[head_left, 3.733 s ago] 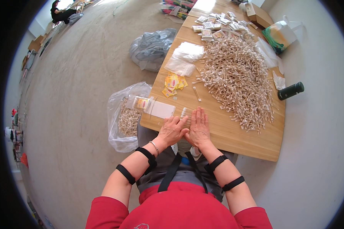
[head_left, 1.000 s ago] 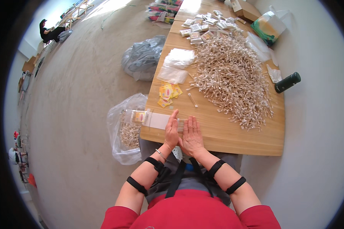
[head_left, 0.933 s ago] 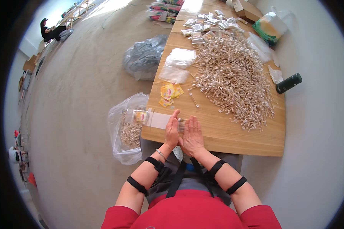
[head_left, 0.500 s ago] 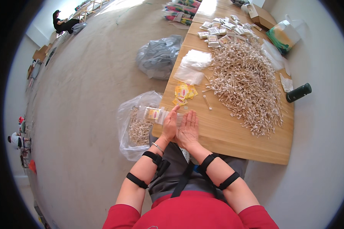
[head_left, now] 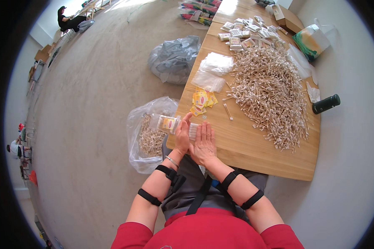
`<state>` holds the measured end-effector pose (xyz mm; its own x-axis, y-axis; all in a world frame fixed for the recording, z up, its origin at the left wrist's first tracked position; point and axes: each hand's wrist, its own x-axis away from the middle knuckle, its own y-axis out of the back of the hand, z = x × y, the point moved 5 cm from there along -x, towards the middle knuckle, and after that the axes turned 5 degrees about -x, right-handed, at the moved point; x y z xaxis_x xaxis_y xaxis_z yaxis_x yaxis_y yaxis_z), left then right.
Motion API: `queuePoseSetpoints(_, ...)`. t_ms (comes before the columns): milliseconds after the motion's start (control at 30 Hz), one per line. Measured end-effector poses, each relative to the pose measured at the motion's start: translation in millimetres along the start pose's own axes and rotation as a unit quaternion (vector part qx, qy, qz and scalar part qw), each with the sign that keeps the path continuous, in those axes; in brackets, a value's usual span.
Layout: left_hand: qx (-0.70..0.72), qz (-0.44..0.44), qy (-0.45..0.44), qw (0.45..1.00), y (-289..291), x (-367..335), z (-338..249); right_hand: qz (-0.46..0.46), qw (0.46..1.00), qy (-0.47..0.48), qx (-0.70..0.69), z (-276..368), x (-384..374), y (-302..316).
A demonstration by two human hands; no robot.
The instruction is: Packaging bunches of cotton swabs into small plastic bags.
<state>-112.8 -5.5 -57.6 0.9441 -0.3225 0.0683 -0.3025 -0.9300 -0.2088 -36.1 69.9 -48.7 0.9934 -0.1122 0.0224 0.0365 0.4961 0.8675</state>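
Note:
My left hand [head_left: 182, 135] stands on its edge at the table's near left corner, fingers stretched out. Beside it my right hand [head_left: 204, 145] lies flat, palm down, fingers straight and side by side. Between the two is a small row of cotton swabs [head_left: 193, 130], partly covered by the hands. Just left of my left hand, a clear bag of cotton swabs with a yellow card [head_left: 168, 124] rests at the table edge. Several yellow cards [head_left: 200, 99] lie beyond my fingertips. A couple of loose swabs [head_left: 228, 112] lie to their right.
A large heap of cotton swabs [head_left: 270, 91] covers the table's right side, with filled packs [head_left: 237, 43] behind. Clear empty bags [head_left: 214, 68] lie left of it. A dark green bottle [head_left: 326, 103] is by the wall. A plastic sack of swabs [head_left: 147, 143] stands below the left edge.
The whole view has shifted slightly. Both hands keep nearly the same pose, with the row of swabs between them showing a little more clearly.

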Motion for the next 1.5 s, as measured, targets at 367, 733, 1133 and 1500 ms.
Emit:
queuePoseSetpoints(367, -0.023, 0.038, 0.033, 0.998, 4.8, -2.8, -7.5, -0.039, 0.999, -0.035, 0.012, 11.9, -7.6, -9.2)
queuePoseSetpoints(733, -0.149, 0.007, -0.033, 0.988, 12.2, -2.7, -13.6, 0.030, 0.999, -0.024, 0.022, 18.0, -5.9, -9.7)
queuePoseSetpoints(1133, -0.537, -0.101, -0.118, 0.829, 108.2, -27.9, -45.2, -0.017, 1.000, 0.001, 0.007, 35.1, -12.6, -11.9)
queuePoseSetpoints(1500, -0.078, 0.042, 0.172, 0.981, 115.7, -39.6, 13.6, -0.014, 1.000, -0.014, -0.001, 54.9, -24.6, -27.0)
